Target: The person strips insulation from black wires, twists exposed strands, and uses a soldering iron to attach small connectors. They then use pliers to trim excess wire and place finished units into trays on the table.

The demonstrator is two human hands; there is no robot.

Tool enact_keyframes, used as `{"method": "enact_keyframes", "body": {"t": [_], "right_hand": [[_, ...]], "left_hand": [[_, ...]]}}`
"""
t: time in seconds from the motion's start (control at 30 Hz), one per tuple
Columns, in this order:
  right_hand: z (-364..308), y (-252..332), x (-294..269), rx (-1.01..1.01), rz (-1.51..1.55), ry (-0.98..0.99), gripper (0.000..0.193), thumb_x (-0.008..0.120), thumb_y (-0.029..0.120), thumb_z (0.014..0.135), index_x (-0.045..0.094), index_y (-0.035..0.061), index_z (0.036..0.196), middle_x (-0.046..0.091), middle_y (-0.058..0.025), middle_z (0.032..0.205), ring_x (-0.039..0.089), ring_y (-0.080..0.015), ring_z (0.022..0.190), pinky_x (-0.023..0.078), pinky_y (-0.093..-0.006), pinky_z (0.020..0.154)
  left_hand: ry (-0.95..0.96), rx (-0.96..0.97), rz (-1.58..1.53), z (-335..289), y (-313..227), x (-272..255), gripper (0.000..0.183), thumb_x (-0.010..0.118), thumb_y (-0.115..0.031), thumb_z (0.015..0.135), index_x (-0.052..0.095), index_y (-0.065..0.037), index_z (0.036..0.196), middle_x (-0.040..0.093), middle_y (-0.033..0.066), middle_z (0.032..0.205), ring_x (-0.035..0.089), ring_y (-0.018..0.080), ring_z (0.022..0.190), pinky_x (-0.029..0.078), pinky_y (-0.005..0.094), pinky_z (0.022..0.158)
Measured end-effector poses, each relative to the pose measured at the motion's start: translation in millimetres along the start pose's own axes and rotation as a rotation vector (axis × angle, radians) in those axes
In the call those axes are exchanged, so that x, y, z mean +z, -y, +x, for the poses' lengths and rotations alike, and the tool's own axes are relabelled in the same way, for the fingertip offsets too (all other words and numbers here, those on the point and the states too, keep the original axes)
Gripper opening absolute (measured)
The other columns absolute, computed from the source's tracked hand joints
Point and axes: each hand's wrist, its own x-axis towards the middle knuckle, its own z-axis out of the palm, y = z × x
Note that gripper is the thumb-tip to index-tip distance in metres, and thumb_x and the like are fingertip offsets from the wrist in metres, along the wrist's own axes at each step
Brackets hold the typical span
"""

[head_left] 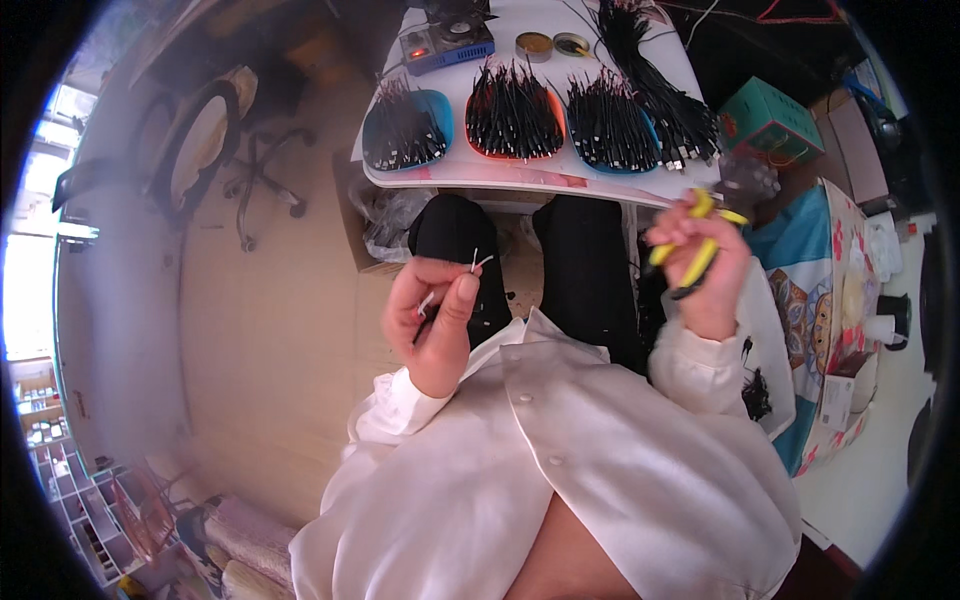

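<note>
Above my lap my left hand [437, 325] is closed, thumb against fingers, on a thin cable. White wire ends [477, 262] stick up past the fingertips; the rest of the cable is mostly hidden in the palm. To the right, past my knee, my right hand [712, 270] grips a hand tool with yellow and black handles [707, 262], which look like those of pliers or cutters. Its jaws cannot be made out. The two hands are well apart. Ahead on the white table [520, 180] stand bundles of short black cables [513, 108] with metal plugs.
The cables lie in a blue tray [438, 105], an orange tray [557, 140] and another blue tray [652, 135]. Longer black cables [665, 95] hang over the table's right side. Behind are a blue device [450, 52] and round tins [535, 45]. A green box [775, 115] stands right.
</note>
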Motion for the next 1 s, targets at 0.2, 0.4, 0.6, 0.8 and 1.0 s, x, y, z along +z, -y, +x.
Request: {"method": "enact_keyframes", "body": {"t": [0.2, 0.4, 0.6, 0.8, 1.0], "right_hand": [[10, 46, -77, -0.386, -1.244, -0.177, 0.029, 0.055, 0.007, 0.078, 0.05, -0.0009, 0.106, 0.058, -0.0147, 0.086, 0.057, -0.0291, 0.077, 0.043, -0.0395, 0.072], [36, 42, -125, -0.411, -2.373, -0.312, 0.042, 0.072, 0.021, 0.071, 0.052, -0.0008, 0.101, 0.061, -0.0216, 0.097, 0.059, -0.0392, 0.096, 0.046, -0.0484, 0.081], [67, 54, -144, -0.463, -2.397, -0.056, 0.052, 0.077, 0.032, 0.071, 0.053, -0.0001, 0.104, 0.056, -0.0155, 0.101, 0.051, -0.0339, 0.103, 0.036, -0.046, 0.095], [84, 49, -155, -0.658, -2.36, 0.031, 0.083, 0.077, 0.046, 0.071, 0.045, -0.0033, 0.129, 0.049, -0.0181, 0.12, 0.044, -0.0364, 0.116, 0.03, -0.0489, 0.105], [64, 40, -133, -0.85, -2.153, -0.072, 0.058, 0.067, 0.034, 0.087, 0.047, -0.0005, 0.13, 0.049, -0.0199, 0.128, 0.045, -0.0366, 0.12, 0.035, -0.0445, 0.103]], "left_hand": [[0.091, -0.282, -0.212, 10, 6, 5, 0.011, 0.062, -0.011, 0.094, 0.056, -0.001, 0.092, 0.042, -0.0087, 0.06, 0.029, 0.0001, 0.053, 0.021, 0.0194, 0.05], [0.272, -0.609, -0.425, 29, 13, 24, 0.036, 0.05, 0.0, 0.079, 0.043, -0.007, 0.113, 0.037, -0.0038, 0.063, 0.025, 0.0046, 0.051, 0.016, 0.023, 0.048], [0.432, -0.804, -0.513, 38, 23, 35, 0.039, 0.047, -0.003, 0.073, 0.045, -0.009, 0.112, 0.033, 0.0005, 0.069, 0.027, 0.0096, 0.057, 0.021, 0.0232, 0.05], [0.471, -0.919, -0.657, 48, 25, 38, 0.037, 0.047, -0.007, 0.08, 0.046, -0.007, 0.117, 0.034, 0.0021, 0.073, 0.031, 0.011, 0.061, 0.026, 0.0232, 0.053], [0.413, -0.852, -0.667, 58, 24, 33, 0.028, 0.043, -0.017, 0.101, 0.047, 0.0, 0.122, 0.033, -0.0014, 0.075, 0.03, 0.0083, 0.063, 0.026, 0.0209, 0.054]]}}
